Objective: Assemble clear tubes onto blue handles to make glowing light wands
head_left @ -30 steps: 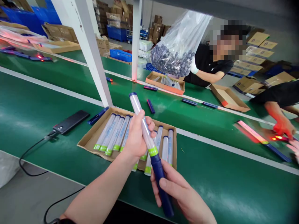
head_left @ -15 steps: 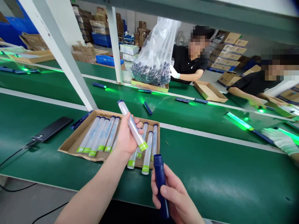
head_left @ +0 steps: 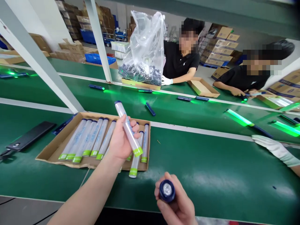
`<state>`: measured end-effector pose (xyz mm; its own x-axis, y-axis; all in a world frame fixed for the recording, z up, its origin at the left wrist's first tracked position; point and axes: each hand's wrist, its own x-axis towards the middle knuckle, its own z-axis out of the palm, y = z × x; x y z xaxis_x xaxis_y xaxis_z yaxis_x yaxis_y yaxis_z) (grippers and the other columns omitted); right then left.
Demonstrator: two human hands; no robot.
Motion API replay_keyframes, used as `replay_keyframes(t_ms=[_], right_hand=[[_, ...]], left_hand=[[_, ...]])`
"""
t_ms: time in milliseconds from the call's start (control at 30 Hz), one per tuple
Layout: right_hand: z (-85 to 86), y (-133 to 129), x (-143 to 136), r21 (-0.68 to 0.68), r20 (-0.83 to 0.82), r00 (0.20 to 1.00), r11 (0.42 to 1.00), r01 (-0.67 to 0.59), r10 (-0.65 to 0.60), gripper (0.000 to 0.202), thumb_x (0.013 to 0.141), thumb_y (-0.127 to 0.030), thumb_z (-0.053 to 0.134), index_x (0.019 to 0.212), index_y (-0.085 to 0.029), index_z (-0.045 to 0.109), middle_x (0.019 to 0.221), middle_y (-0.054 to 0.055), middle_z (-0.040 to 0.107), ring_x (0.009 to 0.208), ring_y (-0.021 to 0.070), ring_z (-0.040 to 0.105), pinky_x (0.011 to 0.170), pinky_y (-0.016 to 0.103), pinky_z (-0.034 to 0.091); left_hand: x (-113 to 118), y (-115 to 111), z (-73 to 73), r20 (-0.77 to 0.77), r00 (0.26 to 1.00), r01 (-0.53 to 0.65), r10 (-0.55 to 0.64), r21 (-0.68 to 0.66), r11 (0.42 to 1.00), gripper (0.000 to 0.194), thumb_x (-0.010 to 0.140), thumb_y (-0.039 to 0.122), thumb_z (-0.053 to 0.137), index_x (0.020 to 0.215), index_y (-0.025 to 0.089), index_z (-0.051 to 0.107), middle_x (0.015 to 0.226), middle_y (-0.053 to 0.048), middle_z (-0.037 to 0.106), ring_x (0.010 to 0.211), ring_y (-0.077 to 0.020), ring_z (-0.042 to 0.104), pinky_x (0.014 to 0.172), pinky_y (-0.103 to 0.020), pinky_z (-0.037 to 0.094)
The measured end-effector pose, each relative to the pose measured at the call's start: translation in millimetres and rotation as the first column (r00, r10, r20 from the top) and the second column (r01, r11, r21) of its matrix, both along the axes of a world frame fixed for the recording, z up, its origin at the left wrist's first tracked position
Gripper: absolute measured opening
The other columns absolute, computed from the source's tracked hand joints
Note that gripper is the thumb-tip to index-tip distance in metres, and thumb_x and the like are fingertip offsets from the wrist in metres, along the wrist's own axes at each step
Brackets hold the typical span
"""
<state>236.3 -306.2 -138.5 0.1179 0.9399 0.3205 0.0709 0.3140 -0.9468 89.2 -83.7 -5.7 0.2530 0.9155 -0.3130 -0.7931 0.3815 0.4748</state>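
My left hand [head_left: 123, 137] is closed round a clear plastic tube [head_left: 128, 129] with a dark blue cap and a green label band at its lower end. The tube is held tilted above a shallow cardboard tray [head_left: 49, 153]. Similar tubes [head_left: 84, 140] lie side by side in that tray, and one tube [head_left: 134, 165] sticks out over its front edge. Close to the front of the bench my right hand [head_left: 177, 200] grips a dark blue flashlight [head_left: 167, 190]. Its round lens end faces me and looks unlit; the rest of its body is hidden behind it.
A belt [head_left: 126, 107] carries several blue flashlights with green light. Across it stands a bag of dark parts [head_left: 142, 62] beside two co-workers. A co-worker's gloved hand [head_left: 274, 150] rests at the right. A black power bank-like device [head_left: 31, 134] lies left; a slanted post [head_left: 44, 56] rises there.
My right hand has turned the flashlight from upright so that its lens end points at me. The left hand still holds the tube. The view has shifted right, and the co-worker's gloved hand has opened out.
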Motion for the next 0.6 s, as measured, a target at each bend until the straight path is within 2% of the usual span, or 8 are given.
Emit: replay_keyframes(t_ms=[67,133,200,300,400,467,533,600], right_hand=[[0.2,2.4,0.5,0.113,0.054,0.998,0.993,0.032,-0.038,0.059,0.101,-0.023,0.066,0.157,-0.035,0.055,0.114,0.013,0.07,0.102,0.0304,0.07,0.081,0.045,0.062],[1.1,5.5,1.3,0.125,0.065,0.996,0.991,0.056,-0.064,0.059,0.1,-0.022,0.068,0.156,-0.035,0.056,0.112,0.013,0.072,0.103,0.0308,0.071,0.085,0.047,0.062],[0.6,14.7,6.3,-0.015,-0.003,0.997,0.997,0.08,-0.08,0.061,0.101,-0.024,0.07,0.158,-0.035,0.053,0.12,0.013,0.071,0.108,0.0297,0.07,0.093,0.048,0.061],[-1.9,46.1,29.3,-0.232,-0.194,0.969,0.967,0.107,-0.154,0.066,0.103,-0.03,0.071,0.164,-0.036,0.044,0.134,0.011,0.069,0.109,0.0245,0.069,0.097,0.042,0.059],[3.6,80.6,66.7,-0.233,-0.314,0.913,0.953,0.192,-0.261,0.056,0.105,-0.035,0.07,0.158,-0.037,0.051,0.129,0.008,0.069,0.082,0.015,0.064,0.072,0.029,0.059],[14.7,90.7,88.0,-0.209,-0.386,0.874,0.95,0.23,-0.296,0.043,0.103,-0.038,0.071,0.145,-0.033,0.063,0.12,0.007,0.068,0.068,0.0115,0.052,0.053,0.022,0.049],[28.2,90.1,98.9,-0.19,-0.473,0.827,0.952,0.242,-0.304,0.034,0.1,-0.041,0.073,0.132,-0.029,0.071,0.113,0.007,0.065,0.064,0.0109,0.042,0.044,0.018,0.038],[39.8,85.8,99.3,-0.173,-0.549,0.777,0.951,0.256,-0.309,0.033,0.097,-0.047,0.075,0.126,-0.03,0.073,0.109,0.006,0.062,0.063,0.0117,0.033,0.041,0.016,0.032]], left_hand=[[-4.1,3.2,-1.0,-0.021,1.0,-0.012,0.012,0.016,1.0,0.026,0.109,0.03,0.045,0.087,0.019,0.052,0.074,0.004,0.044,0.053,-0.008,0.048,0.039,-0.015,0.039],[-8.7,6.1,-2.0,-0.045,0.999,-0.017,0.018,0.018,1.0,0.026,0.109,0.03,0.046,0.086,0.019,0.051,0.073,0.004,0.043,0.053,-0.008,0.047,0.039,-0.015,0.038],[-14.1,8.8,-2.1,-0.063,0.998,-0.026,0.027,0.019,0.999,0.025,0.108,0.029,0.045,0.085,0.019,0.05,0.073,0.004,0.042,0.053,-0.0081,0.047,0.039,-0.015,0.038],[-25.1,12.1,0.0,-0.089,0.995,-0.048,0.049,0.016,0.999,0.026,0.109,0.025,0.041,0.085,0.019,0.05,0.073,0.004,0.043,0.053,-0.0084,0.048,0.039,-0.016,0.041],[-40.4,15.5,2.3,-0.134,0.989,-0.063,0.064,0.012,0.998,0.024,0.107,0.023,0.04,0.086,0.018,0.051,0.073,0.004,0.045,0.052,-0.0088,0.049,0.038,-0.016,0.043],[-51.7,18.4,1.6,-0.156,0.986,-0.064,0.065,0.015,0.998,0.022,0.106,0.02,0.041,0.086,0.019,0.051,0.071,0.004,0.047,0.051,-0.0091,0.049,0.037,-0.017,0.045],[-62.1,22.9,-2.8,-0.112,0.994,-0.014,0.013,-0.01,1.0,0.024,0.107,0.02,0.038,0.087,0.02,0.051,0.07,0.003,0.051,0.052,-0.0098,0.052,0.039,-0.018,0.049],[-70.5,29.8,-12.0,0.0,0.999,0.049,-0.05,-0.174,0.984,0.026,0.108,0.027,0.039,0.086,0.022,0.051,0.067,0.005,0.056,0.052,-0.01,0.054,0.041,-0.018,0.051]])
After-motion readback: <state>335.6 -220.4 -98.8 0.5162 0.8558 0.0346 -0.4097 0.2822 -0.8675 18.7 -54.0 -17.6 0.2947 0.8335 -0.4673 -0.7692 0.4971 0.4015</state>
